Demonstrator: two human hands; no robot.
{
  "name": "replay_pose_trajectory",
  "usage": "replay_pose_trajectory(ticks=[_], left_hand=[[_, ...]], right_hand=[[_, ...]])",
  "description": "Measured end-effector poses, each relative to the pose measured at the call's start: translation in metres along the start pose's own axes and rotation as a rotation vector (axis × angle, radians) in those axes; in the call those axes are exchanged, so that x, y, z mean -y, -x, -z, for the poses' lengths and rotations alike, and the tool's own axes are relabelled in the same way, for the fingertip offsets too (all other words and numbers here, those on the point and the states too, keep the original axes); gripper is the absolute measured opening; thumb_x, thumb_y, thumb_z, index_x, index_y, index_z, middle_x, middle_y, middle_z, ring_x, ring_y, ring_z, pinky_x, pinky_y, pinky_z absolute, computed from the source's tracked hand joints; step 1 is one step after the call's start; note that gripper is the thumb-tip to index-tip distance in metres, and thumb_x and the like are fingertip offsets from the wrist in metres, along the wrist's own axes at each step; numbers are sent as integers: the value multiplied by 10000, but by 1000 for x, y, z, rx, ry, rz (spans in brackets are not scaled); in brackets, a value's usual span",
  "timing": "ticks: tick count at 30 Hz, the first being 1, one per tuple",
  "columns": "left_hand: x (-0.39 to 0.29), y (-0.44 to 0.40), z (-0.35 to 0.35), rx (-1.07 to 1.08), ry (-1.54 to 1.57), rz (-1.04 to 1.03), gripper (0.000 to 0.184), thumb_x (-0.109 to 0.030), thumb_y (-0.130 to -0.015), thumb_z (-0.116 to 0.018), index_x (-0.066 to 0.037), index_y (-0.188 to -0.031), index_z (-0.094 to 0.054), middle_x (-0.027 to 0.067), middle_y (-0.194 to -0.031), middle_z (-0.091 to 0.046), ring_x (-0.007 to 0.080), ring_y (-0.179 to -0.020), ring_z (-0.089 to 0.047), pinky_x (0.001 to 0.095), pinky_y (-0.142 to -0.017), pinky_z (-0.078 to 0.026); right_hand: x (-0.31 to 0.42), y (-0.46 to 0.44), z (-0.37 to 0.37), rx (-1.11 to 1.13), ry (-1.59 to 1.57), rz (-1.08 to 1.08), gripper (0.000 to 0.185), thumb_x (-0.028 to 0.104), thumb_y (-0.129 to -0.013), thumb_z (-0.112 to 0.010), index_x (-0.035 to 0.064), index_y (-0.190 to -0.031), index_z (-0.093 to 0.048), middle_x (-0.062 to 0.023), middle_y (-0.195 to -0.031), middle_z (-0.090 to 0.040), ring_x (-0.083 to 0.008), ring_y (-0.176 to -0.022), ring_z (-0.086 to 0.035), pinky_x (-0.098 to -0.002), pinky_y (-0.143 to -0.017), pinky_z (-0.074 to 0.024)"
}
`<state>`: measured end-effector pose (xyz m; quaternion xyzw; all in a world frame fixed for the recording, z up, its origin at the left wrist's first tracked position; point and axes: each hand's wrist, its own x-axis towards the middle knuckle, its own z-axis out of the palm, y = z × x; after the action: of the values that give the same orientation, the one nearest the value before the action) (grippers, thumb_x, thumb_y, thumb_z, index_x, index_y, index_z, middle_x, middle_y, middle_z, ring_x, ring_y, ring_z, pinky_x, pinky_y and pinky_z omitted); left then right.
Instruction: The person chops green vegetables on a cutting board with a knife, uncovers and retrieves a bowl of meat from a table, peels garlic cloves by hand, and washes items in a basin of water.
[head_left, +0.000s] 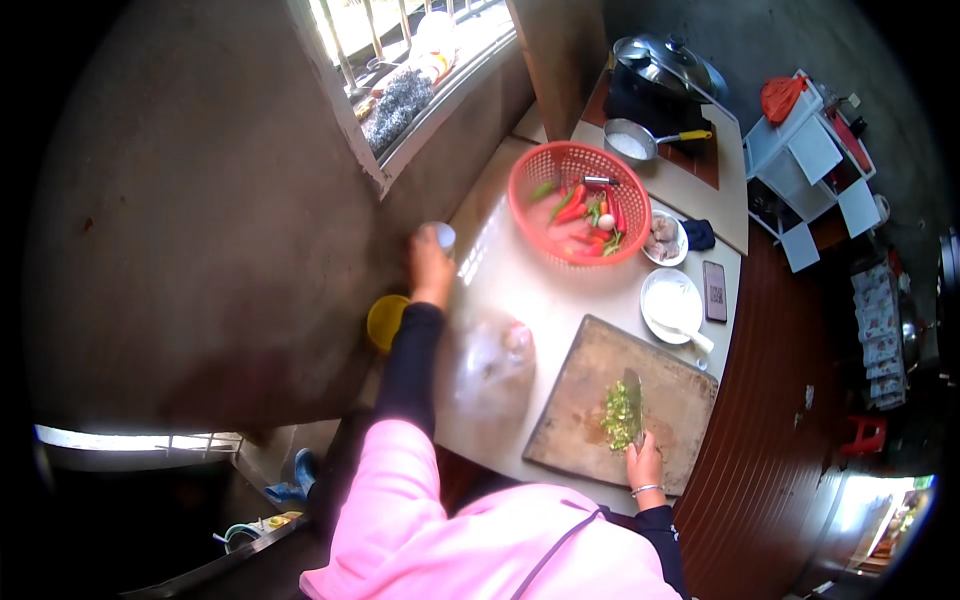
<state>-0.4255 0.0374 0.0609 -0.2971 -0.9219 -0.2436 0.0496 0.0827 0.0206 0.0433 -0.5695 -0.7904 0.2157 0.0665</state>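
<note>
My left hand point(430, 268) reaches to the wall side of the table, its fingers closed around a small whitish cup point(444, 237). On the wooden cutting board point(565, 410), my right hand point(645, 462) grips a kitchen knife point(634, 395) by its handle. The blade lies along a pile of chopped green vegetable point(617, 418). A clear plastic bag point(490, 365) rests on the table left of the board. Behind the board stands a white bowl point(672, 304) with a white-handled spoon point(696, 337) in it.
A red colander point(520, 205) holds red and green peppers. Near it are a bowl of meat-like pieces point(664, 240), a phone point(714, 291) and a dark cloth point(700, 235). A saucepan point(629, 141) stands farther back. A yellow container point(387, 322) sits beneath my left forearm.
</note>
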Motion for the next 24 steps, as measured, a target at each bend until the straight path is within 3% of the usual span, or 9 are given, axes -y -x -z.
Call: replay_pose_trajectory(ticks=[4,7,9,13,15,17,19,20,24], left_hand=[[-3,9,13,9,-193,-8,340,-102,-679,-615,-69,-982,-462,163,-1048,-450,342,-957,-494,443,-733,-459],[6,8,22,168,-491,113,225,-159,-770,-518,-72,-972,-562,104,-1042,-514,277,-970,-518,412,-756,-454],[4,13,36,246,-520,97,235,-150,-762,-526,-101,-988,-570,93,-1054,-522,267,-973,-519,414,-786,-437],[-6,34,53,184,-539,5,218,-177,-736,-569,-112,-943,-585,76,-1012,-546,261,-957,-523,418,-760,-435],[-21,58,75,-1,-477,-186,223,-218,-699,-624,-102,-886,-586,73,-989,-551,262,-905,-537,407,-724,-439],[-27,86,81,2,-96,-305,289,-237,-654,-662,-68,-873,-578,106,-916,-551,290,-848,-534,407,-699,-435],[-29,115,73,45,220,-373,306,-250,-662,-660,-37,-863,-571,144,-865,-563,320,-805,-535,388,-694,-432],[-31,131,73,155,279,-300,356,-274,-670,-659,-24,-909,-571,162,-919,-570,333,-852,-539,391,-741,-433],[-25,171,68,250,320,-275,423,-306,-702,-641,-4,-988,-562,194,-984,-564,339,-911,-539,375,-789,-429]], right_hand=[[0,3,3,-33,-95,13,364,147,-774,-526,40,-1097,-395,-254,-808,-561,-422,-722,-541,-474,-612,-421],[-11,0,-9,7,-108,-28,365,131,-768,-531,19,-1089,-399,-267,-901,-538,-421,-799,-527,-461,-666,-422],[-20,0,-9,20,-127,-11,355,145,-767,-534,35,-1081,-410,-253,-867,-556,-422,-757,-535,-467,-648,-428],[9,8,12,15,-111,-98,359,171,-773,-529,56,-1088,-403,-235,-825,-574,-419,-716,-544,-475,-623,-432],[14,10,13,-1,-56,-111,365,203,-778,-525,73,-1093,-392,-222,-791,-583,-411,-688,-552,-484,-598,-433],[3,9,-3,-26,-24,-67,370,217,-786,-519,73,-1098,-381,-231,-776,-580,-404,-695,-557,-483,-596,-437],[7,6,-4,109,41,-120,359,221,-790,-517,73,-1089,-385,-238,-762,-579,-403,-689,-560,-486,-594,-437],[8,4,-2,114,34,-115,362,222,-793,-514,65,-1090,-381,-243,-752,-579,-404,-688,-560,-486,-593,-436],[24,8,14,94,10,-78,370,222,-792,-515,61,-1095,-378,-243,-757,-579,-405,-693,-561,-485,-591,-436]])
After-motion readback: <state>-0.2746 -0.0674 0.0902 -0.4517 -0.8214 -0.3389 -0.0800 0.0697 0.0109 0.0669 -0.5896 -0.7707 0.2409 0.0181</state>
